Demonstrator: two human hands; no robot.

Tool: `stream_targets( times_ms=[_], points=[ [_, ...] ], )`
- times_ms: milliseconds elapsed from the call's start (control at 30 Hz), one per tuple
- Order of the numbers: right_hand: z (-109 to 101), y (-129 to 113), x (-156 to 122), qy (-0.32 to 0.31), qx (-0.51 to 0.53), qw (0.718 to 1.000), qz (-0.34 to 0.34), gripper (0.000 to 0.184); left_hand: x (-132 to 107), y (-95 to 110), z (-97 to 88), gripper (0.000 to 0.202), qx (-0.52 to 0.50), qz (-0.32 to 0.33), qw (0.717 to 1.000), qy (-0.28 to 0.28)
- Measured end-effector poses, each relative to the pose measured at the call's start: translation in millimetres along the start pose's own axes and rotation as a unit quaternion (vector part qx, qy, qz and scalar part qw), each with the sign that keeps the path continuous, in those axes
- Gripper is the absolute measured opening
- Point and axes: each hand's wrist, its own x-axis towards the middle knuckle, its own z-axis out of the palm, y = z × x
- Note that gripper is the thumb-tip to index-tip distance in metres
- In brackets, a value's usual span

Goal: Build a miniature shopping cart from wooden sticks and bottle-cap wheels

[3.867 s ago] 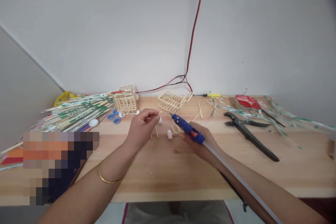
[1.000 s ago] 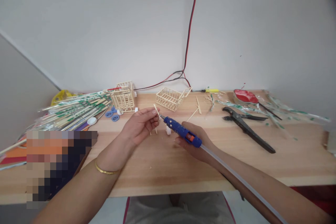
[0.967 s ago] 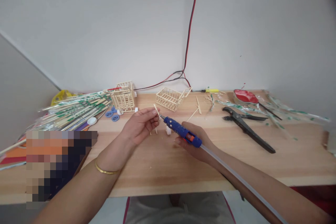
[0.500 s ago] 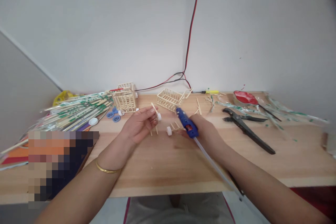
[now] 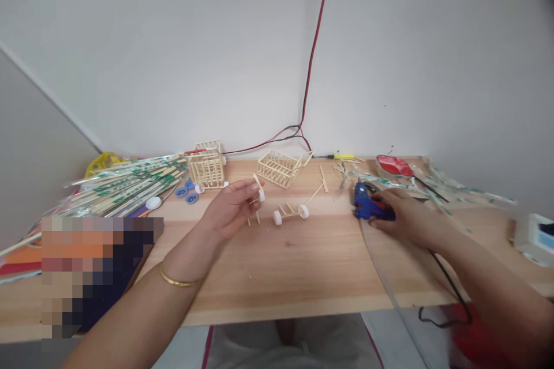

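Note:
My left hand [image 5: 231,207] pinches a short wooden stick with a small white wheel [image 5: 260,191] above the middle of the wooden table [image 5: 303,265]. Just right of it a stick axle with two white wheels [image 5: 289,213] lies on the table. Off to the right, my right hand [image 5: 407,216] is wrapped round a blue glue gun [image 5: 367,207] that rests low on the table, with a clear glue stick trailing back from it. The hand is blurred by motion.
Two small stick cages [image 5: 206,164] [image 5: 279,167] stand at the back. A pile of wrapped chopsticks [image 5: 125,184] and blue and white bottle caps [image 5: 187,193] lie at left. Red tape roll [image 5: 392,165] and plastic wrappers sit back right. A red-black wire [image 5: 309,69] runs down the wall.
My right hand has carried the glue gun away from the stick and far to the right, down to the table. My left hand still holds the stick with the wheel.

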Motion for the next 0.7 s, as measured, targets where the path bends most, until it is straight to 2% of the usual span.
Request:
stream_targets(
  times_ms=[33,67,133,233,300,367,500,567,633,700],
  points=[
    [-7.2,-10.7,-0.6,0.022,-0.011,1.000,-0.003,0.039,-0.3,-0.8,0.1,0.025,0.002,0.000,1.000,-0.002],
    [-14.9,-25.4,-0.1,0.045,-0.005,0.999,-0.018,0.031,-0.7,-1.8,0.5,0.025,0.005,0.000,1.000,-0.004],
    [-29.0,-64.1,4.7,0.089,0.100,0.990,-0.042,0.020,-1.8,-3.8,2.1,0.024,0.008,0.001,1.000,-0.008],
    [-36.9,-129.1,20.1,0.015,0.310,0.949,-0.056,0.021,-3.8,-6.6,5.5,0.022,0.011,0.004,1.000,-0.019],
    [-31.0,-164.0,32.8,-0.058,0.428,0.900,-0.052,0.021,-4.9,-7.6,7.1,0.021,0.016,0.006,0.999,-0.028],
    [-20.2,-186.4,44.3,-0.129,0.530,0.838,-0.026,0.023,-5.7,-7.6,7.4,0.021,0.025,0.006,0.999,-0.045],
    [-4.6,-199.1,58.4,-0.255,0.675,0.691,0.042,0.026,-6.9,-5.5,6.0,0.020,0.042,0.012,0.995,-0.088],
    [-3.7,-198.1,61.6,-0.301,0.713,0.630,0.056,0.027,-7.3,-4.6,5.5,0.018,0.047,0.015,0.993,-0.104],
    [-5.3,-197.1,63.4,-0.333,0.728,0.596,0.065,0.026,-7.4,-4.4,5.2,0.017,0.053,0.019,0.991,-0.119],
    [-6.7,-197.3,64.3,-0.350,0.731,0.581,0.076,0.025,-7.0,-4.8,4.8,0.015,0.060,0.029,0.989,-0.131]
  ],
)
